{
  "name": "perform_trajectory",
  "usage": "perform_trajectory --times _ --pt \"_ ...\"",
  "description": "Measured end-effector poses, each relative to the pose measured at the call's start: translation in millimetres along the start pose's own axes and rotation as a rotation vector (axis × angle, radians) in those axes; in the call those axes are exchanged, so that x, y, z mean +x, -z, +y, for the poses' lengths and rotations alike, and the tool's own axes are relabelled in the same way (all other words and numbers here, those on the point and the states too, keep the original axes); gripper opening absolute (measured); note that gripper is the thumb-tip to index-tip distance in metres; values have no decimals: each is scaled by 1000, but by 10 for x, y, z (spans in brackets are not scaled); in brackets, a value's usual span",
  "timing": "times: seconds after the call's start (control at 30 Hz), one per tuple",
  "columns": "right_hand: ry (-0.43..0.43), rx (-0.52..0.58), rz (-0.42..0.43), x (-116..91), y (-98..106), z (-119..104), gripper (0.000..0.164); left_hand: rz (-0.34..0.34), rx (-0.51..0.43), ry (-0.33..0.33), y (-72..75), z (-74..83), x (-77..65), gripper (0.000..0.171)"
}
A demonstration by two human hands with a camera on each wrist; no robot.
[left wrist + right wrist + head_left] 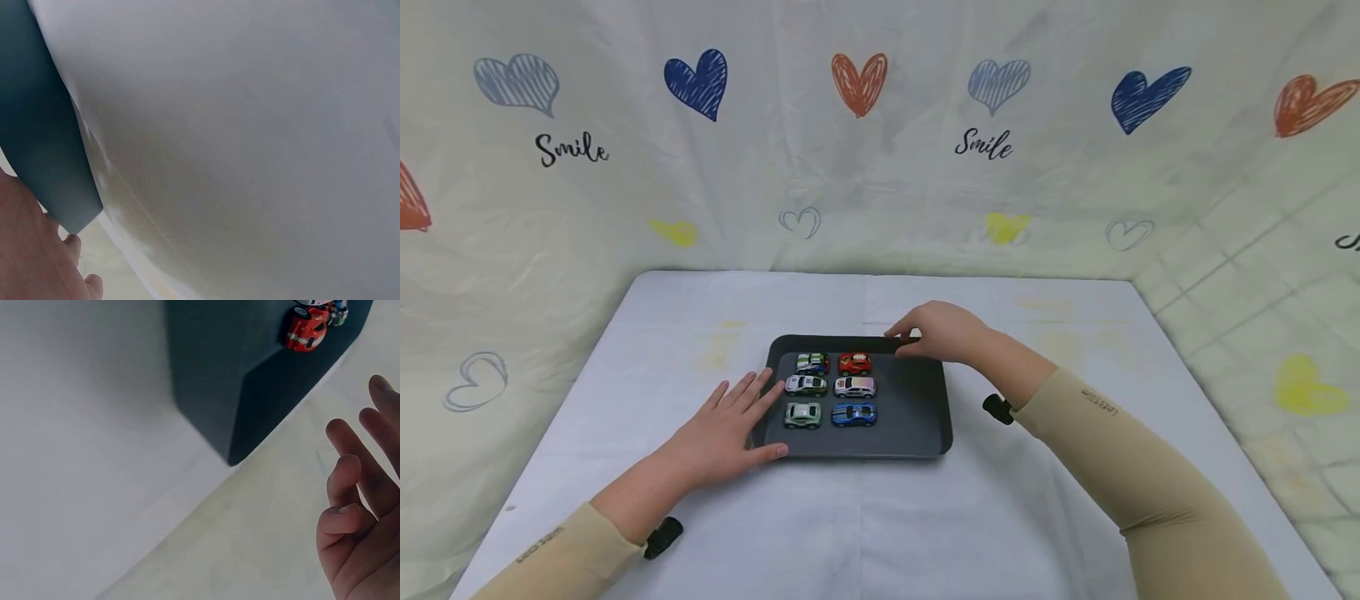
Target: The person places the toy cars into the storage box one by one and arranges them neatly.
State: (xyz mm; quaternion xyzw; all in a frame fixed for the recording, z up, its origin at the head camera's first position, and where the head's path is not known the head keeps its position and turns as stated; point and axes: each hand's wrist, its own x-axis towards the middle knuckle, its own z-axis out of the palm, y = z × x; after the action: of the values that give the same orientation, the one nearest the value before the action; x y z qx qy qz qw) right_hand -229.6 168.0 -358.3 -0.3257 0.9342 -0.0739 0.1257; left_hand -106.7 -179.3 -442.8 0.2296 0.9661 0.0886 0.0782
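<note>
A dark grey tray [913,404] lies on the table with several small toy cars in its left half. In the far row stand a green-white-blue toy car [812,363] and a red toy car [854,363]. Behind a silver-green car [802,415] and a blue car [853,414] are two white patterned ones [854,387]. My left hand [722,437] is spread with straight fingers along the tray's left rim. By the far rim, right of the red car, is my right hand [943,332]. Its fingers [359,456] are loosely bent, with nothing seen between them.
A white cloth covers the table [1000,517] around the tray. Behind it hangs a pale backdrop [917,183] printed with hearts and "Smile". Dark wrist devices [664,537] show at both sleeves.
</note>
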Motion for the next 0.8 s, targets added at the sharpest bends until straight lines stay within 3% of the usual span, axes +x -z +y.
perform_trajectory --times 0.4,0.8 --pt "-99 52 13 -659 -124 464 41 0 -10 -4 7 11 2 93" --pt "-263 80 -41 -1332 -170 985 39 10 11 -3 -5 4 2 93"
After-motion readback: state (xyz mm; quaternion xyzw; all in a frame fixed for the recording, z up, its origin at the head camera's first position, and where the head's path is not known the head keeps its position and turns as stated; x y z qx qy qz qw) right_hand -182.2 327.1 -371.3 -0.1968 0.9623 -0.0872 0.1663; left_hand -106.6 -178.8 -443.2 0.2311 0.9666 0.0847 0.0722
